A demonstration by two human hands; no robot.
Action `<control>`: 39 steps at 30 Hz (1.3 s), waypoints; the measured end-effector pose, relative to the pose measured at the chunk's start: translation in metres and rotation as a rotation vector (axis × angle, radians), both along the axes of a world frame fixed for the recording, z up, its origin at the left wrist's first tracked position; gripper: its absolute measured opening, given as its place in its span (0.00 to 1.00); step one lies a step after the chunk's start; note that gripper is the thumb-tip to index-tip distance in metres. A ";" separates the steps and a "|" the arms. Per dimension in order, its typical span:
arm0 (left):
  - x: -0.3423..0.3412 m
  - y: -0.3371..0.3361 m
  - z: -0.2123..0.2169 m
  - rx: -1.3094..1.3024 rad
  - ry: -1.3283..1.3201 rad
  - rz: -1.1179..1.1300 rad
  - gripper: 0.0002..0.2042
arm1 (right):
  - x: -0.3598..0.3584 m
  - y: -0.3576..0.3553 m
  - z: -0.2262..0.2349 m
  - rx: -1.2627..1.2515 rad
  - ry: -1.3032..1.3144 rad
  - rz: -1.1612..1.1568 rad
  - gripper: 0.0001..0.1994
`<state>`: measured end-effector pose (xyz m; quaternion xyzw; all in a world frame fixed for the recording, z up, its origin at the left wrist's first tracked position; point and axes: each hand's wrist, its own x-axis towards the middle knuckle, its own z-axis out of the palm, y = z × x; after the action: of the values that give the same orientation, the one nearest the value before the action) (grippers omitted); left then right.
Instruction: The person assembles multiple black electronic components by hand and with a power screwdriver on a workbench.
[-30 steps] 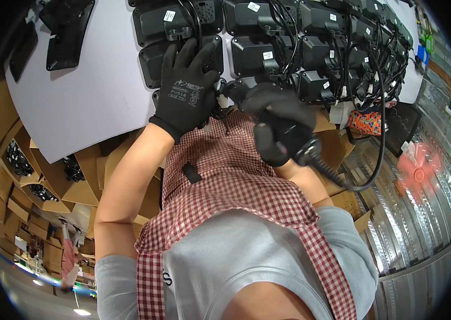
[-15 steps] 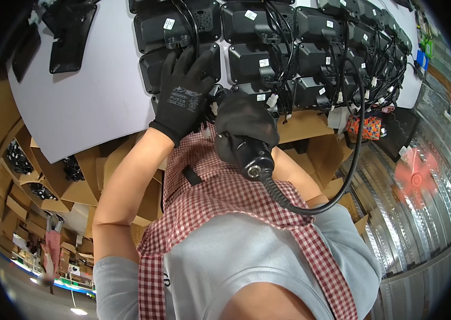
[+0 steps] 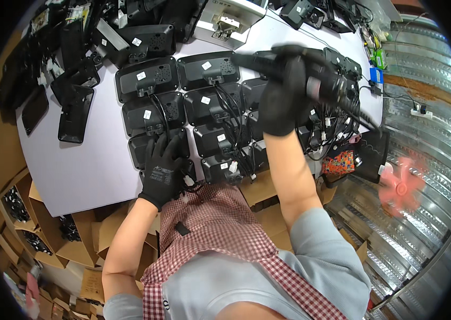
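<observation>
My right hand (image 3: 284,101), in a black work glove, is wrapped round a black corded electric screwdriver (image 3: 324,88). The tool is held raised over the right part of the table, tipped sideways, and smeared by motion. Near the table's front edge my left hand (image 3: 162,168), gloved too, lies with fingers spread on a black plastic housing (image 3: 139,151) and its cables. Rows of similar black housings (image 3: 145,77) with small white labels, black cables and white plugs (image 3: 233,167) cover the middle of the table.
Loose black covers (image 3: 76,114) and a heap of parts lie on the white table (image 3: 97,176) at left. A white-and-grey fixture (image 3: 225,26) stands at the back. Cardboard boxes (image 3: 84,250) sit below the front edge; a red fan (image 3: 401,184) is at right.
My right hand has lifted the screwdriver away from beside my left hand, up and to the right. The view has shifted to show more of the table's far side. My left hand stays on the housing.
</observation>
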<state>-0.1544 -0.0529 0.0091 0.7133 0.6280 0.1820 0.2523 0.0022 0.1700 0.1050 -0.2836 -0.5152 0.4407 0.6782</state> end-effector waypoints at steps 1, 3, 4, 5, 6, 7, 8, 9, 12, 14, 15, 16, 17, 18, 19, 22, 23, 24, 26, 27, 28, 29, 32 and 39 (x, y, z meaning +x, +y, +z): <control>0.000 0.002 0.001 0.000 -0.002 0.002 0.06 | -0.001 0.026 -0.006 0.067 -0.111 -0.136 0.08; -0.001 0.005 0.002 -0.019 0.049 -0.025 0.06 | -0.009 0.056 -0.017 0.198 -0.276 -0.279 0.08; -0.003 0.006 0.002 -0.023 0.048 -0.022 0.06 | -0.010 0.066 -0.023 0.253 -0.498 -0.423 0.08; -0.006 0.006 0.001 -0.032 0.059 -0.042 0.07 | -0.021 0.085 -0.032 0.280 -0.068 -0.165 0.09; -0.007 0.006 0.004 -0.045 0.068 -0.061 0.07 | -0.036 0.097 -0.037 0.289 0.361 0.097 0.12; -0.008 0.005 0.008 -0.053 0.064 -0.058 0.07 | -0.038 0.092 -0.043 0.070 0.027 -0.166 0.12; -0.010 0.005 0.013 -0.061 0.036 -0.064 0.08 | -0.031 0.090 -0.041 0.179 -0.211 0.034 0.13; -0.010 0.001 0.018 -0.076 0.008 -0.068 0.10 | -0.037 0.087 -0.040 0.191 -0.186 0.076 0.13; -0.009 -0.009 0.019 0.005 0.015 -0.079 0.14 | -0.040 0.106 -0.069 0.040 0.314 0.355 0.09; -0.005 -0.016 0.003 0.006 0.118 -0.138 0.26 | -0.029 0.110 -0.052 -0.047 0.680 0.869 0.06; -0.003 -0.018 0.009 -0.049 0.073 -0.144 0.26 | -0.014 0.096 -0.055 -0.032 0.369 0.572 0.05; -0.003 -0.018 0.015 -0.091 0.031 -0.150 0.26 | -0.007 0.084 -0.056 -0.011 0.048 0.283 0.03; -0.005 -0.025 0.010 -0.106 0.039 -0.126 0.25 | -0.046 -0.004 0.041 -0.527 -0.426 0.055 0.06; -0.002 -0.025 0.009 -0.087 0.041 -0.135 0.25 | -0.013 -0.001 0.008 -0.317 -0.372 0.013 0.12; -0.003 -0.033 0.004 -0.083 0.071 -0.097 0.23 | 0.014 -0.022 -0.024 -0.210 -0.447 0.094 0.09; -0.002 -0.038 -0.010 -0.016 0.062 -0.081 0.23 | 0.042 -0.110 -0.027 -0.508 0.507 0.618 0.13; -0.003 -0.039 -0.010 -0.009 0.106 -0.101 0.23 | 0.065 -0.151 -0.045 -0.590 -0.019 0.273 0.41; -0.004 -0.038 -0.009 -0.015 0.098 -0.113 0.23 | 0.071 -0.172 -0.053 -0.417 0.117 0.497 0.33; -0.008 -0.038 -0.006 -0.087 0.102 -0.148 0.24 | 0.073 -0.190 -0.035 -0.148 -0.213 0.488 0.21; -0.008 -0.036 -0.006 -0.076 0.085 -0.148 0.21 | 0.069 -0.206 -0.033 -0.169 -0.177 0.432 0.22; -0.007 -0.035 -0.009 -0.081 0.078 -0.162 0.21 | 0.063 -0.220 -0.034 -0.188 -0.142 0.376 0.23; -0.005 -0.036 -0.012 -0.042 0.074 -0.133 0.22 | 0.064 -0.228 -0.033 -0.196 -0.147 0.363 0.23; -0.005 -0.031 -0.018 0.018 0.014 -0.085 0.24 | 0.068 -0.240 -0.035 -0.189 -0.253 0.328 0.19; -0.008 -0.031 -0.024 0.043 0.018 -0.079 0.21 | 0.072 -0.243 -0.036 -0.177 -0.315 0.355 0.20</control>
<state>-0.1625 -0.0838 -0.0153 0.7445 0.5974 0.1789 0.2384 0.0740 -0.0734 0.0687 -0.3118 -0.6156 0.5468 0.4742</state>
